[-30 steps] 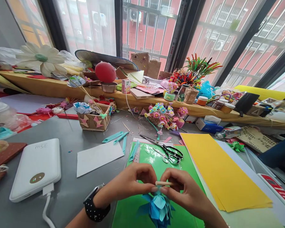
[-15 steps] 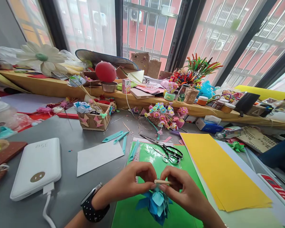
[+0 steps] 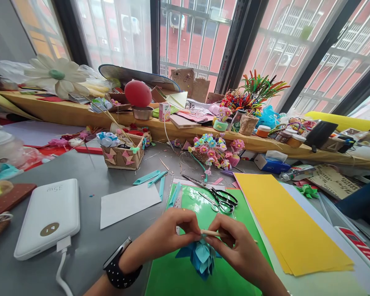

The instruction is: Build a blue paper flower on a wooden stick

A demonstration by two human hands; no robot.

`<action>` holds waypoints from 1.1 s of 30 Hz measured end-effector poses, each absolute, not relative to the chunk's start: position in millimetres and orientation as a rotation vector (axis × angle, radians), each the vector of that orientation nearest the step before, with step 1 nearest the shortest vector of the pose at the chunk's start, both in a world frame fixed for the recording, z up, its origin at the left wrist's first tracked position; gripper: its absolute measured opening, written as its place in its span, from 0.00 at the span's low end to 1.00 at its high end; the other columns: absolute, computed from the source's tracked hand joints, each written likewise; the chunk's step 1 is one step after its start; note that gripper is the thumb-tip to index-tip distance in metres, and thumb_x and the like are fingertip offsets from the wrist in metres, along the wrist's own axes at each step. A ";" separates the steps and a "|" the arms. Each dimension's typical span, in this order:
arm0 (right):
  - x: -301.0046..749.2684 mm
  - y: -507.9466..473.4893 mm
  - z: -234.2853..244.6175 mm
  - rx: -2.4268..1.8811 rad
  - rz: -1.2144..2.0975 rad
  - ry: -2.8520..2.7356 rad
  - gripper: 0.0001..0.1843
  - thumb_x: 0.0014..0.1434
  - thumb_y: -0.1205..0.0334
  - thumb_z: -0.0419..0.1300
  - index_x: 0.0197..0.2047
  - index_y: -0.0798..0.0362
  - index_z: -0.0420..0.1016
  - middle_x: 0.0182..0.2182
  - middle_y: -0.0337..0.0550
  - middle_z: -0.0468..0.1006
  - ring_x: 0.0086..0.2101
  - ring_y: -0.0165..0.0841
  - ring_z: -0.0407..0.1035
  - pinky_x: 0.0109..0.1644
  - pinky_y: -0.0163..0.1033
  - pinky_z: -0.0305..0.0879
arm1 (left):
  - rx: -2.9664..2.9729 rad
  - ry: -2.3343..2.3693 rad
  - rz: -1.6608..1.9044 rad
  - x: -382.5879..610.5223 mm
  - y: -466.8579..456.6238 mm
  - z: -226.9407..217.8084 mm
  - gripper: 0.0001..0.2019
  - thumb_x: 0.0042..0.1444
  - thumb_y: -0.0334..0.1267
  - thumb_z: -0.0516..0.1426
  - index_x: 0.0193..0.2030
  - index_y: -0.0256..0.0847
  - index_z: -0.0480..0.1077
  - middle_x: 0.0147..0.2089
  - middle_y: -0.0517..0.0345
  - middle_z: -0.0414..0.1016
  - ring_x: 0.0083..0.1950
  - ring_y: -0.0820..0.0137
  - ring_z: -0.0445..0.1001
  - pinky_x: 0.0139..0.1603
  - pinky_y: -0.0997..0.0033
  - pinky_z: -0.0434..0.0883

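Note:
A blue folded-paper flower (image 3: 202, 260) hangs petals-down between my hands, over a green sheet (image 3: 169, 279). With thumb and fingertips together, my left hand (image 3: 179, 230) pinches the narrow top of the flower. My right hand (image 3: 236, 240) is closed on a pale wooden stick (image 3: 211, 233), which lies nearly level across the flower's top; its far end is hidden in the fingers. Whether the stick goes into the paper I cannot tell. Beyond the hands, black-handled scissors (image 3: 224, 198) and a smaller silver pair (image 3: 214, 206) rest on the sheet.
To the left are a white power bank (image 3: 49, 218) with a cable, and white paper (image 3: 129, 205) beside folded blue strips (image 3: 146, 177). Yellow paper (image 3: 292, 226) lies on the right. A decorated box (image 3: 123, 158) and a crowded ledge (image 3: 179, 127) stand at the back.
The flower has risen slightly and its petals swing a little upward. The stick has tilted, with its right end now lower. Both hands keep their grip.

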State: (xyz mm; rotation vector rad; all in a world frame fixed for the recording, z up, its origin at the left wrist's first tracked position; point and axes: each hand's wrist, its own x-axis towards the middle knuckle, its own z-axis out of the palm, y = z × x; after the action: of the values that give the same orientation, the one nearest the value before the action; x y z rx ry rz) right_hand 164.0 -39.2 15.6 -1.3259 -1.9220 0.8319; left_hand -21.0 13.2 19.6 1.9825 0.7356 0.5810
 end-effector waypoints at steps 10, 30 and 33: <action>165.5 -36.4 13.0 -1.335 0.787 -1.924 0.09 0.57 0.59 0.56 0.28 0.54 0.67 0.17 0.30 0.55 0.19 0.23 0.49 0.20 0.30 0.44 | 2.079 0.752 0.627 -19.0 11.1 19.0 0.05 0.53 0.33 0.55 0.27 0.37 0.68 0.25 0.63 0.70 0.27 0.76 0.66 0.29 0.80 0.62; 163.6 -34.1 -1.3 -1.232 0.438 -1.939 0.07 0.59 0.64 0.51 0.31 0.53 0.66 0.24 0.38 0.69 0.21 0.27 0.59 0.23 0.31 0.53 | 1.877 0.712 0.666 -18.7 12.1 14.7 0.02 0.52 0.29 0.55 0.33 0.37 0.66 0.35 0.59 0.72 0.39 0.71 0.72 0.42 0.73 0.68; 164.0 -33.7 -2.3 -1.230 0.430 -1.931 0.06 0.59 0.65 0.51 0.31 0.53 0.66 0.25 0.38 0.69 0.21 0.27 0.59 0.23 0.31 0.54 | 1.826 0.712 0.646 -17.8 13.8 13.8 0.02 0.51 0.31 0.56 0.33 0.36 0.66 0.34 0.59 0.71 0.37 0.71 0.72 0.40 0.73 0.69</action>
State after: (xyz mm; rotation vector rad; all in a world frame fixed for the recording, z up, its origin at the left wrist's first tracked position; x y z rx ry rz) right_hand 164.0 -33.7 -2.3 -1.2301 -1.9314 0.4302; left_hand -17.8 13.8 13.8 1.8264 0.7125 0.6463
